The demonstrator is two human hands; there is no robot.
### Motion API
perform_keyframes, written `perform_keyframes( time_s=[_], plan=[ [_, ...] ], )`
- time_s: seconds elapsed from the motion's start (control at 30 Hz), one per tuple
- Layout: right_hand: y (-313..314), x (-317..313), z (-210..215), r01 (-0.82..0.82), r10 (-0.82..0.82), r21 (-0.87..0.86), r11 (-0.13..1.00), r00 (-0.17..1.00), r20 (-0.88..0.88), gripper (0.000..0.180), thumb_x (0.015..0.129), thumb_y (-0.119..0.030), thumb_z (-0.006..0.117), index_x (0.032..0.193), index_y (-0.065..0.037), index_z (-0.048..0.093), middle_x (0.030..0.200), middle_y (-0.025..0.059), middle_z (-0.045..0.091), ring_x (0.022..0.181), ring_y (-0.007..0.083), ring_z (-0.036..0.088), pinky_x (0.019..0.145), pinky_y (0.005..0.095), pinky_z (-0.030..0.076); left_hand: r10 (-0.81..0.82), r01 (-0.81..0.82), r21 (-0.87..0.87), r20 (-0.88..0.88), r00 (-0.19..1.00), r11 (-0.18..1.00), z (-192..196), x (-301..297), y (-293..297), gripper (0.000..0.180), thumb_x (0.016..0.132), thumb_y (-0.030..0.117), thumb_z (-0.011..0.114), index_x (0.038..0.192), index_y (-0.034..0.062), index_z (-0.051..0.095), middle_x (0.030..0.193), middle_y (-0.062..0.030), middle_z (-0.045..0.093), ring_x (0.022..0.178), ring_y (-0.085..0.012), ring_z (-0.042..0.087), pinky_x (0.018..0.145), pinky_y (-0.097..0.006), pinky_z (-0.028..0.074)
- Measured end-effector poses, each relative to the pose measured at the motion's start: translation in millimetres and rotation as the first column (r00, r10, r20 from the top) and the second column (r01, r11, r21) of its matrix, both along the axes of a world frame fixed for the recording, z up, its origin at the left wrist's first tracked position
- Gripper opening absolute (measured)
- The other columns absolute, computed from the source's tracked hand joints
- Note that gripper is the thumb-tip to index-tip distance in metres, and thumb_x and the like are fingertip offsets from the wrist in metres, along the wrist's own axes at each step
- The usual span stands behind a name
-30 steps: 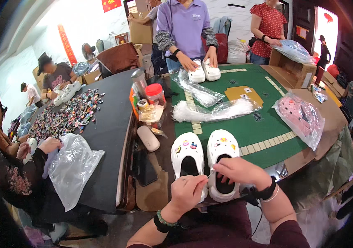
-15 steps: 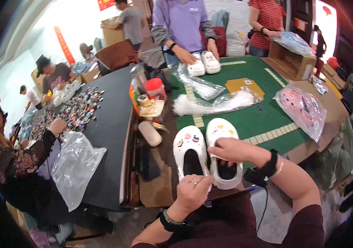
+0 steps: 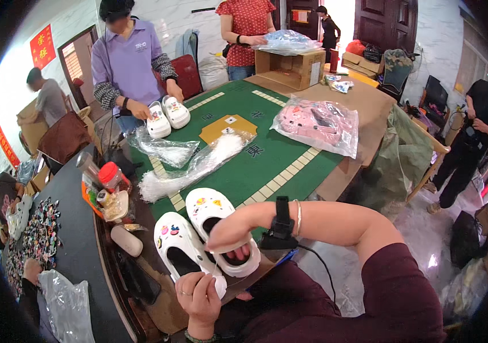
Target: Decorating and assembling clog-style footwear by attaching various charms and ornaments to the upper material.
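Two white clogs stand side by side at the near table edge, toes pointing away, with colourful charms on their tops. The left clog has a dark insole. Beside its heel my left hand is closed in a pinch, with a thin pale strand running up from the fingertips. My right hand bends over the right clog and grips its inner side. Its fingertips show inside the shoe opening; the thumb is hidden. Clear bags of thin white strands lie beyond the clogs.
A bagged pink item with dark holes lies far right on the green mat. Left are a red-lidded jar, an oval case and a phone. Across the table a co-worker holds white clogs. Many charms cover the black table.
The view has swung right, so the table and clogs sit further left. My right hand now reaches deeper over the right clog. A thin strand shows at my left fingertips.
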State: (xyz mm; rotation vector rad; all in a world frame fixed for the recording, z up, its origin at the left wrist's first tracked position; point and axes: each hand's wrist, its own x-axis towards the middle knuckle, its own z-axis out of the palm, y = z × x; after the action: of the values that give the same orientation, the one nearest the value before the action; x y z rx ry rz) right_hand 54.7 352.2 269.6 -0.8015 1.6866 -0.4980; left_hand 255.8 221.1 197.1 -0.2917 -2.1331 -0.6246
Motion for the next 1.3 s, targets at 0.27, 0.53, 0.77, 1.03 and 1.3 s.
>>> perform_keyframes(
  time_s=[0.27, 0.53, 0.77, 1.03, 1.3],
  plan=[
    [-23.9, 24.1, 4.8, 0.005, -0.127, -0.219, 0.976, 0.827, -0.548, 0.056, 0.098, -0.045, 0.047, 0.106, 0.006, 0.069, 0.099, 0.023, 0.072, 0.095, 0.0381, 0.069, 0.088, 0.0461, 0.051, -0.069, 0.068, -0.044, -0.019, 0.997, 0.997, 4.5, -4.0, 6.7, 0.014, 0.08, -0.001, 0.071, 0.092, 0.0029, 0.066, 0.09, -0.0112, 0.064, 0.081, -0.0322, 0.061, 0.075, -0.042, 0.048],
    [-23.0, 32.5, 18.9, -0.05, -0.134, -0.263, 0.963, 0.761, -0.635, 0.067, 0.087, -0.061, 0.06, 0.097, 0.004, 0.074, 0.097, 0.0255, 0.072, 0.095, 0.0416, 0.068, 0.086, 0.0449, 0.052, -0.065, 0.065, -0.052, -0.014, 0.998, 0.997, 5.2, 1.1, 6.6, 0.013, 0.079, 0.002, 0.072, 0.091, 0.0036, 0.067, 0.089, -0.0104, 0.063, 0.081, -0.0323, 0.062, 0.073, -0.043, 0.047],
    [-34.2, 41.3, -0.5, 0.048, -0.237, -0.287, 0.957, 0.701, -0.672, 0.075, 0.081, -0.068, 0.063, 0.091, 0.006, 0.074, 0.093, 0.0266, 0.072, 0.09, 0.0392, 0.07, 0.083, 0.0425, 0.055, -0.096, 0.096, -0.059, -0.002, 0.995, 0.994, 4.8, -1.6, 10.1, 0.013, 0.079, 0.003, 0.073, 0.09, 0.0041, 0.067, 0.09, -0.0089, 0.063, 0.081, -0.0321, 0.062, 0.075, -0.043, 0.048],
    [-36.5, 38.1, -18.7, 0.072, -0.368, -0.41, 0.909, 0.6, -0.711, 0.052, 0.081, -0.045, 0.063, 0.082, 0.006, 0.072, 0.086, 0.0298, 0.069, 0.084, 0.0436, 0.07, 0.079, 0.0477, 0.056, -0.077, 0.076, -0.069, -0.006, 0.997, 0.995, 18.7, -0.7, 14.9, 0.018, 0.075, 0.0, 0.075, 0.091, 0.0037, 0.068, 0.091, -0.0089, 0.064, 0.083, -0.031, 0.063, 0.075, -0.043, 0.049],
    [-42.4, 34.5, -27.5, 0.171, -0.425, -0.399, 0.901, 0.532, -0.732, 0.038, 0.083, -0.032, 0.063, 0.087, 0.005, 0.073, 0.09, 0.0282, 0.07, 0.087, 0.0421, 0.07, 0.08, 0.049, 0.055, -0.052, 0.05, -0.082, -0.032, 0.998, 0.995, 22.9, 5.2, 18.6, 0.023, 0.072, 0.001, 0.079, 0.092, 0.0046, 0.069, 0.095, -0.0076, 0.064, 0.087, -0.0294, 0.064, 0.077, -0.041, 0.05]
  ],
)
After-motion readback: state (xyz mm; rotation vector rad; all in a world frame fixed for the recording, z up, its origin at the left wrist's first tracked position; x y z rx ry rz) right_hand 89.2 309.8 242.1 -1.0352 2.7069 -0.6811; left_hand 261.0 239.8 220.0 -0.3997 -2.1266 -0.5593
